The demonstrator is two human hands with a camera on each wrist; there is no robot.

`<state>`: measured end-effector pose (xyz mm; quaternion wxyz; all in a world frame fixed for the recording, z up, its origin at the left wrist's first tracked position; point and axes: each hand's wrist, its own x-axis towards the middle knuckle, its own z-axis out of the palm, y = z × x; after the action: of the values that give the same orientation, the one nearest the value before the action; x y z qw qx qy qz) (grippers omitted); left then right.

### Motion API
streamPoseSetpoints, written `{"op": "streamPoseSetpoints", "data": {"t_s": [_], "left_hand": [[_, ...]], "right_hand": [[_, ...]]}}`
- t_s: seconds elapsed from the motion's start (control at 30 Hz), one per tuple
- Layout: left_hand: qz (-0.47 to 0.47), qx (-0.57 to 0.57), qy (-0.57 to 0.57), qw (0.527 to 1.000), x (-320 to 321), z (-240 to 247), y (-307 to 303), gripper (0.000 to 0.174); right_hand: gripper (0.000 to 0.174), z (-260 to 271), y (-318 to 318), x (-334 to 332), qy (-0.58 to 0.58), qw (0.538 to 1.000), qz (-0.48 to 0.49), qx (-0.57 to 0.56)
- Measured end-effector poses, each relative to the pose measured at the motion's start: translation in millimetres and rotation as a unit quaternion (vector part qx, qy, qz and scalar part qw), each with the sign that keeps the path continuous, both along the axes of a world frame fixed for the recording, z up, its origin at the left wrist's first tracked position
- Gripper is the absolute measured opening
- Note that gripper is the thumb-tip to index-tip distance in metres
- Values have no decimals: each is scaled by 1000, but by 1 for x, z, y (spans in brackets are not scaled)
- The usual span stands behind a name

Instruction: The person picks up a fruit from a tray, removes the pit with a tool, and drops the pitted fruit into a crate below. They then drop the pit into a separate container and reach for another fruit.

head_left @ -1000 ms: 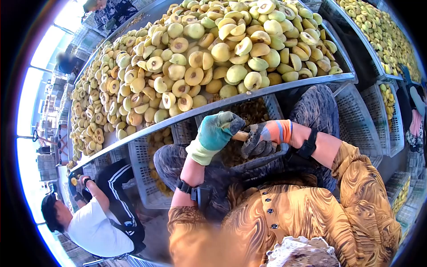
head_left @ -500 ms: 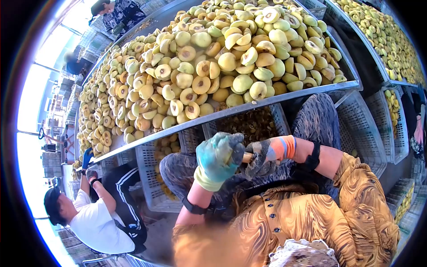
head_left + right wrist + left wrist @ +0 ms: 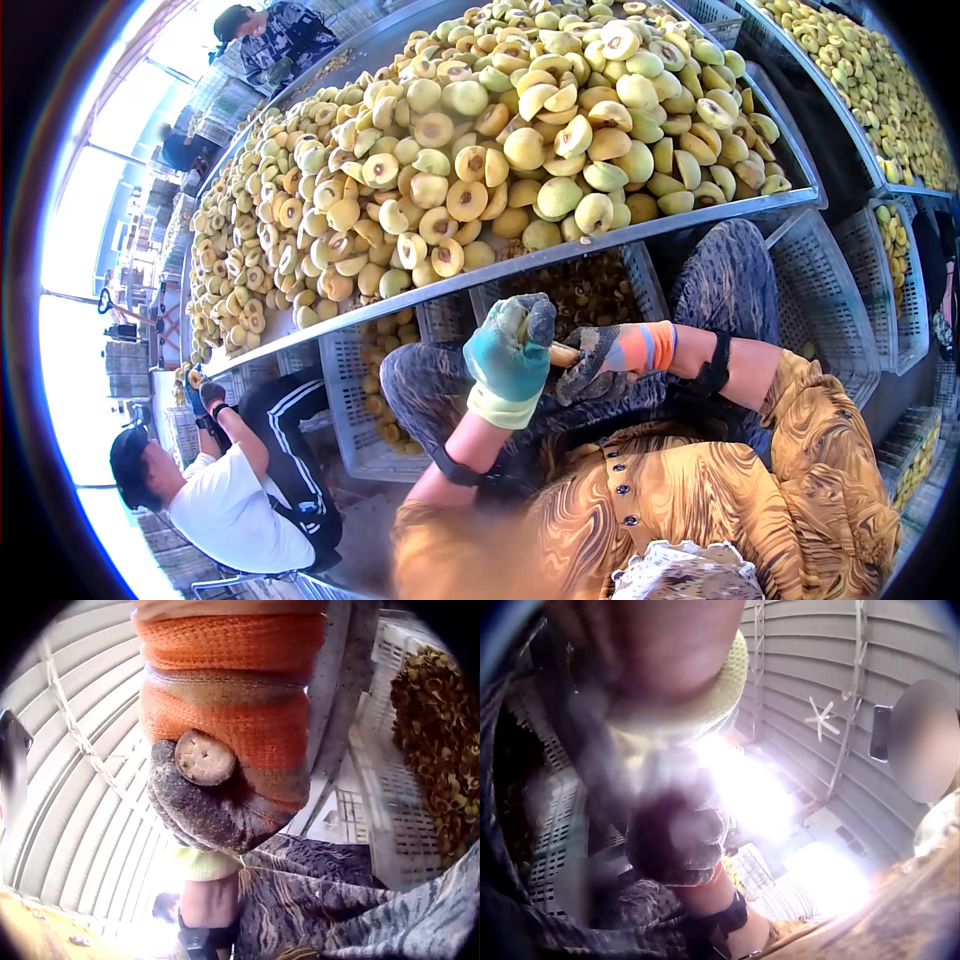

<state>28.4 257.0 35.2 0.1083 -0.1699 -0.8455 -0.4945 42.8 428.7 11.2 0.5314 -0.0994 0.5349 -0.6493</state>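
Observation:
In the head view the left hand [image 3: 510, 355], in a teal glove with dark fingertips, is curled above the lap; whatever lies inside it is hidden. Close beside it the right hand [image 3: 610, 360], in a dark glove with an orange cuff, grips a wooden handle [image 3: 565, 354] whose end meets the left fist. The right wrist view shows the round butt of the handle [image 3: 204, 757] poking out of the right hand [image 3: 225, 787]. Glare and blur cover much of the left wrist view, where the right hand's dark glove [image 3: 676, 840] shows below the left glove's pale cuff [image 3: 735, 682].
Beyond the hands, halved yellow-green fruit is heaped on a metal-edged table [image 3: 500, 268]. Crates stand beneath its edge, one [image 3: 650, 285] holding dark pieces. Another crate [image 3: 825, 290] is at the right. A person in a white shirt [image 3: 240, 515] sits at the left.
The head view has shifted, so the scene sits farther right and slightly lower. Both hands stay together around the handle. The seated person's hands have moved, and now hold a piece of fruit.

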Motion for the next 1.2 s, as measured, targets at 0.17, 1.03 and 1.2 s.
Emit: {"op": "streamPoseSetpoints", "data": {"t_s": [0.17, 1.03, 1.2], "left_hand": [[-124, 164, -251, 946, -4, 1, -10, 24], [111, 554, -420, 710, -7, -5, -19, 36], [125, 447, -119, 878, -7, 1, -68, 46]], "right_hand": [[16, 1, 3, -2, -240, 952, 54, -180], [8, -10, -18, 0, -88, 973, -116, -179], [16, -51, -21, -16, 51, 914, -288, -281]]}}
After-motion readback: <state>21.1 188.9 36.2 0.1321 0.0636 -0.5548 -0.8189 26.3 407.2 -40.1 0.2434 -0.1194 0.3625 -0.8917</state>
